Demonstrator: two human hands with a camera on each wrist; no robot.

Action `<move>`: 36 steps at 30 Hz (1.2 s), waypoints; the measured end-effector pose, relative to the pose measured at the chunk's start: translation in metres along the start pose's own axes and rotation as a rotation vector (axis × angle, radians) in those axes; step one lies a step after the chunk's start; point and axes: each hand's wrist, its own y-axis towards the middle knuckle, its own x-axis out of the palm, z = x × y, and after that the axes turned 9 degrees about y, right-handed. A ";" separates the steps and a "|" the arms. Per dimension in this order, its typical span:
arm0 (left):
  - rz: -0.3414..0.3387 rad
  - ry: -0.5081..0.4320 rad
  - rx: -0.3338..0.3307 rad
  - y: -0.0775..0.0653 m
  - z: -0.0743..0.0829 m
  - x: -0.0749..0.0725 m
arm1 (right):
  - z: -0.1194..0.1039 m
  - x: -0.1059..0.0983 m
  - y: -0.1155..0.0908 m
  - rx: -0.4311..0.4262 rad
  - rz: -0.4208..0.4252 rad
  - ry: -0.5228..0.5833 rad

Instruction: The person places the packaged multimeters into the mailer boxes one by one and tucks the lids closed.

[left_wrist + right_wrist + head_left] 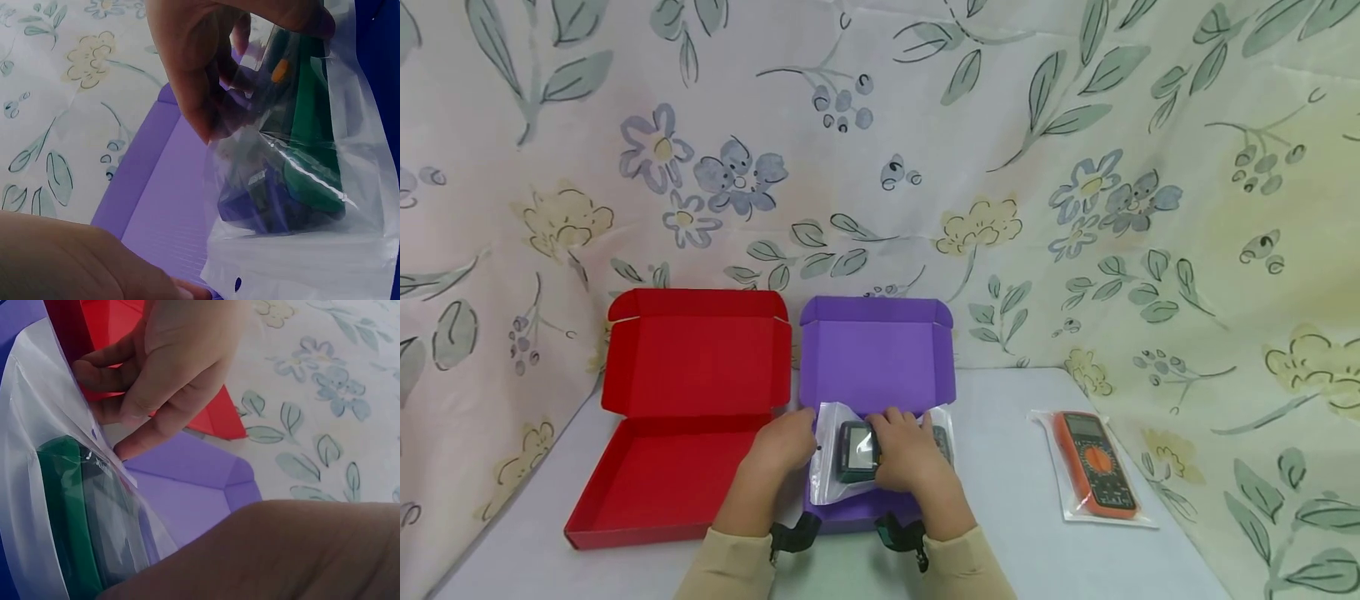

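The green-cased meter (pixel 859 454), sealed in a clear bag (pixel 827 471), lies over the tray of the purple box (pixel 846 525), its length running from nine to three o'clock, as does the tray's long side; that alignment probably suits the fit. Whether it touches the tray floor is hidden.

The right hand (pixel 910 450) grips the meter through the plastic, thumb on one side and fingers on the other, likely because the stiff case gives a firmer hold than the loose bag. The left hand (pixel 784 437) is at the bag's nine o'clock end, beside the tray's edge, perhaps to keep the slack plastic or the wall in order; I cannot tell whether its fingers pinch anything.

The purple lid (pixel 876 354) stands raised at twelve o'clock, leaving the tray reachable. At nine o'clock the red box (pixel 670 475) is likewise open, well within reach. An orange meter (pixel 1093 458), also bagged, lies at three o'clock on the table (pixel 1000 467), well apart from both boxes.
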 end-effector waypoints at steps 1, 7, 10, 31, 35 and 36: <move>0.002 0.000 0.001 0.000 0.000 0.000 | 0.000 0.000 0.000 -0.002 -0.005 0.002; -0.003 -0.011 -0.008 0.000 -0.002 0.001 | -0.002 0.001 0.001 -0.019 -0.027 -0.005; -0.011 -0.015 -0.019 0.001 -0.003 0.003 | -0.001 0.003 0.001 -0.014 -0.035 -0.006; 0.008 0.024 -0.008 0.002 -0.002 0.005 | -0.005 0.011 0.000 -0.007 -0.105 -0.021; 0.019 0.035 -0.003 0.003 -0.002 0.005 | -0.004 0.013 0.001 -0.002 -0.107 -0.018; 0.015 0.030 -0.007 0.003 -0.002 0.005 | -0.004 0.013 0.002 -0.003 -0.106 -0.017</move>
